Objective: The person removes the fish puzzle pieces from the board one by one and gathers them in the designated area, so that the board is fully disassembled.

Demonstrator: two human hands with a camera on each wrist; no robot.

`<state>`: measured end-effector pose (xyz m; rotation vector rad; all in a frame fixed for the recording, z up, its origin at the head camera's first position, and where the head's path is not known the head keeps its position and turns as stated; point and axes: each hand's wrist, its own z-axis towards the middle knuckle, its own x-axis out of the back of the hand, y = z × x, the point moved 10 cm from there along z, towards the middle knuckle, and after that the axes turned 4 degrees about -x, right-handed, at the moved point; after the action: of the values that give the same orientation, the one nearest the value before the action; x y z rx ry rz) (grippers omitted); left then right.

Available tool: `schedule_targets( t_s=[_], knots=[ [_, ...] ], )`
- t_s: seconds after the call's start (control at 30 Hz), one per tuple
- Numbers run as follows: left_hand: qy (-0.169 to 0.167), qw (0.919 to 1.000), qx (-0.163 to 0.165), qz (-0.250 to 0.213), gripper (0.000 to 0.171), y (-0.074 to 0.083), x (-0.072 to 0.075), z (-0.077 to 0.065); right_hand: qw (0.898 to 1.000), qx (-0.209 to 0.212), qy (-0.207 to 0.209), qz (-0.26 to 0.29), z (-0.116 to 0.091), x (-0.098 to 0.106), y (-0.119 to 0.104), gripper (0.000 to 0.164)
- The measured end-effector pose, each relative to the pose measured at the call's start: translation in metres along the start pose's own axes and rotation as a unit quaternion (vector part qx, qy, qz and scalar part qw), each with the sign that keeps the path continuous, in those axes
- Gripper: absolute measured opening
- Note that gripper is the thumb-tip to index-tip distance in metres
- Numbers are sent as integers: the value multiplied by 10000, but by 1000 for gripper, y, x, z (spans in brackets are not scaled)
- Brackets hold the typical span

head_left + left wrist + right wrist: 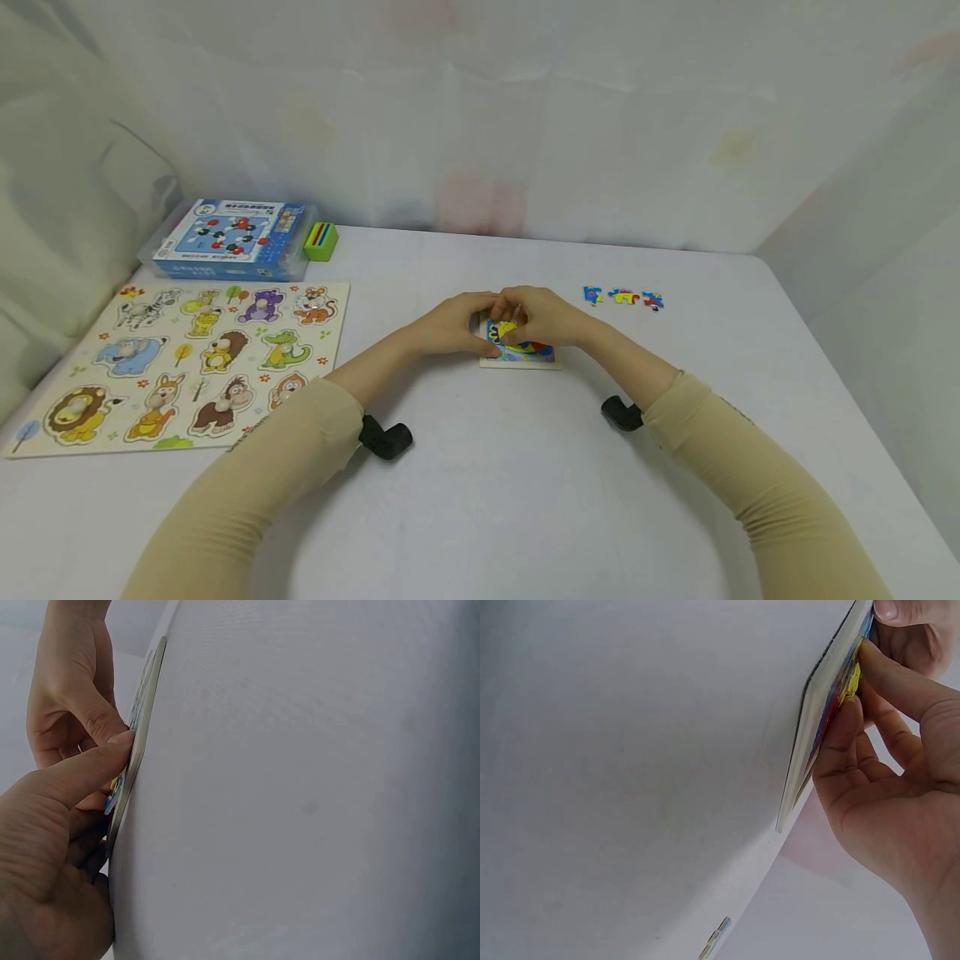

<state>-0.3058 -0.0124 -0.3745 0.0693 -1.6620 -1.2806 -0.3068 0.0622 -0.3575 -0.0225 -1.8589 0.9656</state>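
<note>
A small wooden jigsaw board (522, 365) with a blue, yellow and red picture lies flat on the white table. My left hand (452, 323) grips its left side, with the thumb on the near part and the fingers round the far part. Over the board, my right hand (551, 315) pinches a yellow puzzle piece (850, 681) between thumb and fingers, low against the picture. The hands hide much of the board's far edge. Three loose puzzle pieces (623, 297) lie in a row to the right, beyond the right hand.
A large animal peg puzzle (180, 367) lies at the left. Behind it sit a blue molecule-kit box (225, 239) in a clear case and a small green block (321, 242). White cloth (600, 125) hangs behind and beside the table.
</note>
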Motion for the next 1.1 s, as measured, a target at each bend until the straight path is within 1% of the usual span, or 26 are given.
schedule_targets(
  t_s=[0.23,0.5,0.8,0.93,1.1],
  knots=[
    [26,10000,18,-68,53,-1,0,1,9999,-132,7,74,0,0,2,29],
    [21,10000,37,-39,60,-1,0,0,9996,-131,92,249,0,0,3,31],
    [3,9999,115,-73,54,-3,-1,0,9992,-191,123,341,-1,1,3,31],
    [1,9999,149,-73,59,-4,0,0,9991,-191,117,369,-1,1,3,31],
    [-22,9999,130,-64,68,-4,-1,0,9989,-186,79,419,-1,0,4,22]
  ],
)
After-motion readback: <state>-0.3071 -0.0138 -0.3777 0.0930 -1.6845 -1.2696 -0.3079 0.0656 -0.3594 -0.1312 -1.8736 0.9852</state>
